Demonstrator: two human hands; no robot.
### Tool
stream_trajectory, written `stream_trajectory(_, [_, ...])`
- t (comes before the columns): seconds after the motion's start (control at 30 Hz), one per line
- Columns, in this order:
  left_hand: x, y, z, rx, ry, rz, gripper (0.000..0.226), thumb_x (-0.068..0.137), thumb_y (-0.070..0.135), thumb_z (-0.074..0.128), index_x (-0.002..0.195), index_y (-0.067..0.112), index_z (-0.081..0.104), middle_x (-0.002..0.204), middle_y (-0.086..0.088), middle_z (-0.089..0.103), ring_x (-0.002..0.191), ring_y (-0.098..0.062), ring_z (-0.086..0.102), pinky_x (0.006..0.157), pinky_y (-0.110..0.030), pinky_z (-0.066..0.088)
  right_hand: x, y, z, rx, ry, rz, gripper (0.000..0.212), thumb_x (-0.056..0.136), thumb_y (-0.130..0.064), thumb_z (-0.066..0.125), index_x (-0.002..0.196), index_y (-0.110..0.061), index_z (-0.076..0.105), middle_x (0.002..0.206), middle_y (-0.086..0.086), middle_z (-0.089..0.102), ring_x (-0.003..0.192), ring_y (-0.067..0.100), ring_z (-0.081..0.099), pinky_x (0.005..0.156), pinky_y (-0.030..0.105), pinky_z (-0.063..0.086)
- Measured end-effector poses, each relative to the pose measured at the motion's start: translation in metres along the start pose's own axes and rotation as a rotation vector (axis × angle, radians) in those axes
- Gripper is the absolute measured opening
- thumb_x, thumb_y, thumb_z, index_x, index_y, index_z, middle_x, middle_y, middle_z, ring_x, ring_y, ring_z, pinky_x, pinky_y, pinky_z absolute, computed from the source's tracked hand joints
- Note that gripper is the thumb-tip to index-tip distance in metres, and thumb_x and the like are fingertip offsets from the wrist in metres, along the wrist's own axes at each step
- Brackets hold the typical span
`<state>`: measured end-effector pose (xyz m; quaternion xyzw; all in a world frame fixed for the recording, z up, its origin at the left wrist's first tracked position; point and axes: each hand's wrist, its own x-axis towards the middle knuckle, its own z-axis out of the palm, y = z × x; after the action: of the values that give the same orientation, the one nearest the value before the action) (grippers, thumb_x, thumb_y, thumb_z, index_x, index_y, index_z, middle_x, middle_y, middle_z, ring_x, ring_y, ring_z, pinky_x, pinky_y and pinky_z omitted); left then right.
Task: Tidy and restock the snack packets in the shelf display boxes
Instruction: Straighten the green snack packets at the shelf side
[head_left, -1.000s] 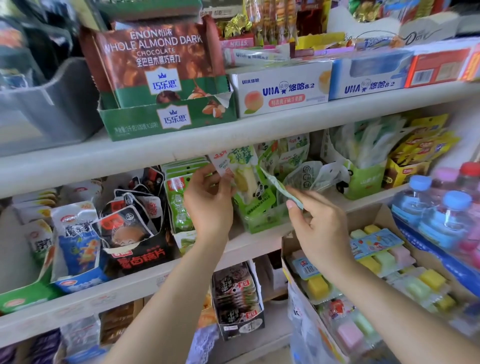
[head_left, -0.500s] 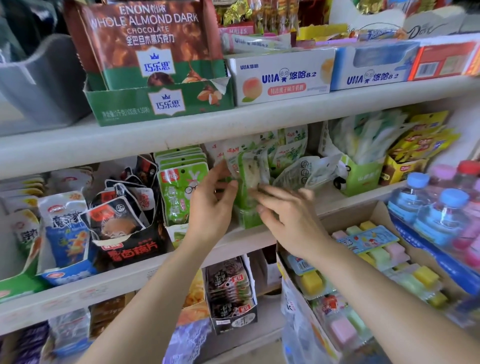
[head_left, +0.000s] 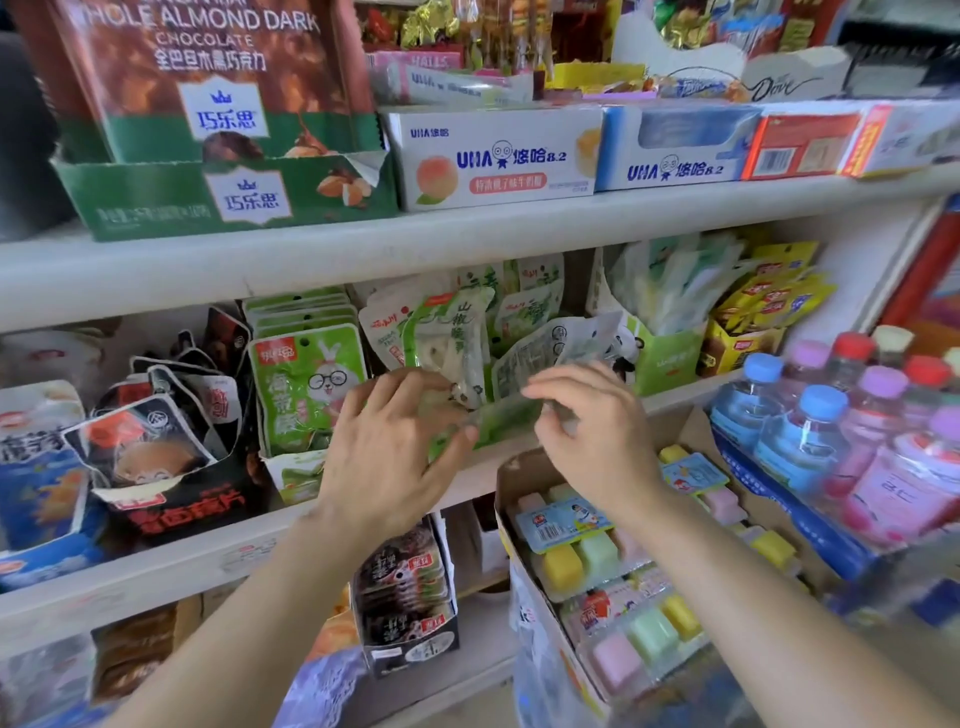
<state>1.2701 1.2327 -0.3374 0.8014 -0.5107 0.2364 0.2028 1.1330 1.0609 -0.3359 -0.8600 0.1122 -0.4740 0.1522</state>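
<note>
Green box (head_left: 511, 418) on the middle shelf (head_left: 156, 577), stuffed with green and white snack packets (head_left: 452, 338) standing up. Left hand (head_left: 395, 457) gripping the box's front edge, thumb outside. Right hand (head_left: 587, 431) at the box's right end, fingers bent; too blurry to tell if pinching anything. Just left, rabbit packets (head_left: 306, 389) in a small box (head_left: 293, 470). Below, cardboard box (head_left: 506, 467) of pastel blocks (head_left: 563, 566).

— Enough light?
— Plenty: bright and even. Shade sits only beneath the upper shelf (head_left: 467, 236).
— Sharp?
— Mid-frame, yes. My left grip (head_left: 395, 447) and right grip (head_left: 592, 436) smear at the fingertips. The shelf bows, and the bottom corners blur.
</note>
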Motion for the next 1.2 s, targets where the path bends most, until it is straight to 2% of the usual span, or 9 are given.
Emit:
stream_trajectory(0.1, [0.0,0.005,-0.002,0.098,-0.044,-0.018,0.047,0.097,0.06,0.039,0.112,0.034,0.075,0.117,0.008,0.067,0.12,-0.025,0.056,0.099,-0.049,0.034,0.008,0.012,-0.013,-0.012,0.254,0.247,0.02,0.081,-0.015,0.076,0.1,-0.013,0.069,0.088,0.0,0.065,0.081,0.019,0.06,0.071,0.035,0.05])
stream_trajectory(0.2, [0.0,0.009,0.0,0.155,-0.089,-0.038,0.043,0.094,0.057,0.043,0.114,0.035,0.073,0.095,0.009,0.075,0.109,-0.026,0.06,0.091,-0.046,0.029,0.024,0.02,-0.007,-0.019,0.206,0.604,0.061,0.069,-0.062,0.078,0.109,-0.02,0.057,0.103,-0.001,0.058,0.094,0.017,0.054,0.071,0.03,0.04])
stream_trajectory(0.3, [0.0,0.007,0.003,0.05,-0.039,-0.067,0.034,0.088,0.048,0.053,0.11,0.033,0.074,0.1,0.011,0.075,0.108,-0.023,0.062,0.085,-0.038,0.025,0.034,0.022,0.008,-0.051,0.105,0.691,0.079,0.056,-0.082,0.066,0.11,-0.026,0.056,0.116,0.003,0.057,0.109,0.025,0.054,0.084,0.039,0.05])
stream_trajectory(0.4, [0.005,0.016,0.001,-0.095,0.103,-0.118,0.029,0.083,0.038,0.063,0.107,0.027,0.075,0.104,0.009,0.072,0.103,-0.022,0.065,0.083,-0.032,0.024,0.037,0.025,0.016,-0.028,0.142,0.664,0.063,0.066,-0.061,0.079,0.113,-0.022,0.062,0.114,0.007,0.06,0.107,0.028,0.058,0.084,0.042,0.053])
stream_trajectory(0.57, [0.018,0.036,0.004,-0.161,0.202,-0.011,0.042,0.082,0.027,0.07,0.123,0.019,0.069,0.129,-0.003,0.06,0.118,-0.027,0.053,0.093,-0.042,0.04,0.042,0.034,0.002,0.068,0.201,0.599,0.017,0.085,-0.025,0.075,0.094,-0.011,0.075,0.079,0.0,0.073,0.075,0.021,0.067,0.061,0.027,0.042])
stream_trajectory(0.83, [0.044,0.04,0.005,0.01,-0.13,-0.093,0.073,0.088,0.064,0.037,0.149,0.027,0.05,0.165,-0.008,0.032,0.151,-0.036,0.022,0.115,-0.058,0.03,0.042,0.047,-0.016,0.483,0.284,0.72,0.011,0.091,-0.007,0.069,0.098,-0.011,0.076,0.082,0.001,0.073,0.078,0.02,0.073,0.071,0.04,0.063])
stream_trajectory(0.93, [0.06,0.038,0.0,0.061,-0.262,-0.153,0.076,0.091,0.073,0.026,0.147,0.03,0.052,0.159,-0.002,0.044,0.148,-0.031,0.029,0.114,-0.051,0.033,0.041,0.048,-0.023,0.69,0.313,0.815,0.017,0.093,-0.001,0.066,0.107,-0.005,0.073,0.093,0.008,0.073,0.084,0.019,0.073,0.067,0.028,0.061])
stream_trajectory(1.07, [0.083,0.041,-0.006,0.101,-0.224,-0.141,0.04,0.1,0.05,0.053,0.125,0.024,0.071,0.133,-0.005,0.064,0.131,-0.034,0.043,0.1,-0.045,0.044,0.038,0.05,-0.03,0.749,0.356,0.842,0.01,0.093,-0.002,0.066,0.096,-0.01,0.072,0.098,0.009,0.074,0.086,0.02,0.074,0.069,0.032,0.061])
stream_trajectory(1.2, [0.101,0.058,0.0,0.107,-0.254,-0.217,0.037,0.096,0.05,0.062,0.124,0.03,0.072,0.128,-0.003,0.068,0.133,-0.033,0.043,0.105,-0.05,0.042,0.038,0.051,-0.036,0.766,0.374,0.806,0.009,0.093,-0.002,0.066,0.094,-0.009,0.071,0.1,0.011,0.074,0.088,0.019,0.074,0.068,0.031,0.061])
